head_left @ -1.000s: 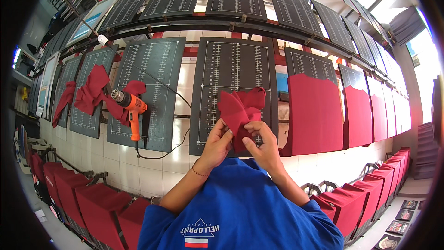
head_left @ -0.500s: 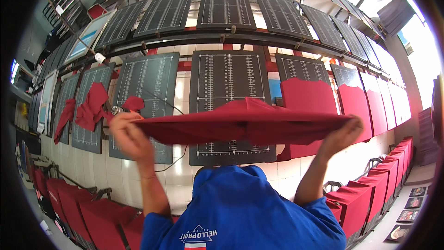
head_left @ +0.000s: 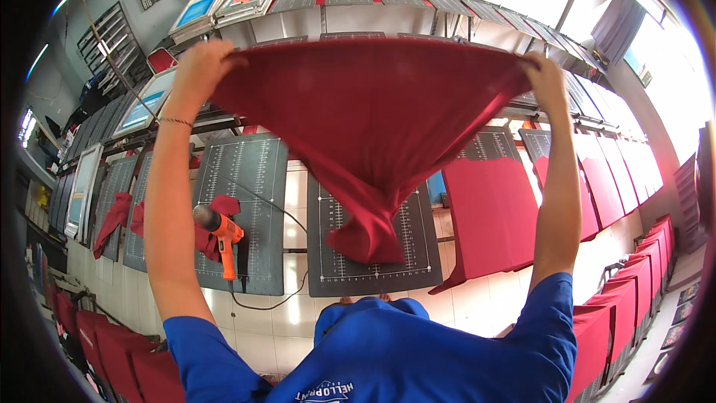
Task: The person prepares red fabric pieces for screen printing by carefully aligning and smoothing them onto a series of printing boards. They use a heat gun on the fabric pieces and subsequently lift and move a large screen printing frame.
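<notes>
A dark red fabric piece [head_left: 373,104] is stretched between my two raised hands, its top edge taut and its lower end gathered in a bunch. That bunch hangs over or rests on the dark printing board [head_left: 328,254] in front of me, which bears white ruled marks. My left hand [head_left: 203,75] is closed on the upper left corner of the fabric. At the upper right corner, my right hand [head_left: 543,78] grips the other end. An orange heat gun [head_left: 227,239] lies on the board to the left, beside crumpled red fabric [head_left: 209,242].
Red fabric covers the board [head_left: 488,213] on my right and several farther along. More fabric-covered boards [head_left: 604,339] line the lower right. The heat gun's black cable [head_left: 280,298] loops toward the middle board. Framed screens [head_left: 145,101] stand at the far left.
Both hands have risen and reached farther forward with the fabric, which now spreads downward from its taut edge. The heat gun, mostly hidden before, now shows.
</notes>
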### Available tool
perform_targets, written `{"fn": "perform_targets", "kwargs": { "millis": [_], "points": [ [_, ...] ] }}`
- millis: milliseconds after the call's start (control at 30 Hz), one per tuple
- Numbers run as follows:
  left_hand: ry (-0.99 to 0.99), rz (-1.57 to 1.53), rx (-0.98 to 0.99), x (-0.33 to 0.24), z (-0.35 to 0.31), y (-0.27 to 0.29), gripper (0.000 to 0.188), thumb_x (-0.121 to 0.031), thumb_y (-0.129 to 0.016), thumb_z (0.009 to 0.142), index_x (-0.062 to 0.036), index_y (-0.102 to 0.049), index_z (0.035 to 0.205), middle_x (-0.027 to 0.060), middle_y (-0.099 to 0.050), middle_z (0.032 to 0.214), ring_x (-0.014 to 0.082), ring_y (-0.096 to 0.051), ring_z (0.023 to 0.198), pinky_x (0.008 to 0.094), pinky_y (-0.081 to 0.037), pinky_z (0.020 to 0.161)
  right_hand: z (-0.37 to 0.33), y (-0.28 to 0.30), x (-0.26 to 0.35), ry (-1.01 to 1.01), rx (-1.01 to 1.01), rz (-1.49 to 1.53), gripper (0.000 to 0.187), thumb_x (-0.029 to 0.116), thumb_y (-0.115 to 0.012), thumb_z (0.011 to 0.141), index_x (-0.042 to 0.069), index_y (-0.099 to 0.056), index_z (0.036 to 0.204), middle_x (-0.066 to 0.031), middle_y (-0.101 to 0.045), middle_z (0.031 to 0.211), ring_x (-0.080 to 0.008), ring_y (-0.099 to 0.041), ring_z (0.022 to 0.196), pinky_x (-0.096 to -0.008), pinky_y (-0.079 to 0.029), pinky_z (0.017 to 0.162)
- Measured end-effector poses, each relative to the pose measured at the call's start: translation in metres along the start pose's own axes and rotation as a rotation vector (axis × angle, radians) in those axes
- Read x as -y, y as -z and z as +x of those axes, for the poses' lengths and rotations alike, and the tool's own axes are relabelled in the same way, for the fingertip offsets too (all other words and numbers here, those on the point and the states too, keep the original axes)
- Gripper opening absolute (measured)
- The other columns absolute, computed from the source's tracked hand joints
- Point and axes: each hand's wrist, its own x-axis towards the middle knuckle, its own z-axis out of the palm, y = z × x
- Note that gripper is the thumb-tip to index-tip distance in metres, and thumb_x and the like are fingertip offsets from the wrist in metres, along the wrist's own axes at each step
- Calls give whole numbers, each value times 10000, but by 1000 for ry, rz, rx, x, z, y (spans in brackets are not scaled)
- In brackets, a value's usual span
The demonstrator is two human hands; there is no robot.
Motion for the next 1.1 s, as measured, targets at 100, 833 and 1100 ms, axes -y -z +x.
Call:
{"fn": "perform_targets", "kwargs": {
  "millis": [100,833,1100],
  "points": [
    [-44,-81,-509,-6,13,60,196,-252,-675,960,-68,-687,1026,166,-689,954,352,-658,802,411,-513,717,10,51,-5,32,-392,130,297,260,-638,971,57,-706,1177,-162,-709,994,-266,-682,900,-399,-520,843],
    [846,-890,764,-232,-402,-68,281,-189,-690,933,25,-680,1114,219,-716,1097,357,-688,1065,377,-533,930,-441,-54,-14,-819,715,745,112,27,-579,990,-51,-645,1037,-83,-649,926,-142,-651,889,-312,-575,781],
    [1333,-1505,475,-245,-419,-240,758,-566,-510,1023,32,-437,1482,209,-563,1429,332,-544,1322,405,-438,1110,-435,-171,-3,-940,783,809,578,461,-512,1054,9,-538,1415,-143,-622,1336,-268,-589,1208,-388,-471,1035]
  ]
}}
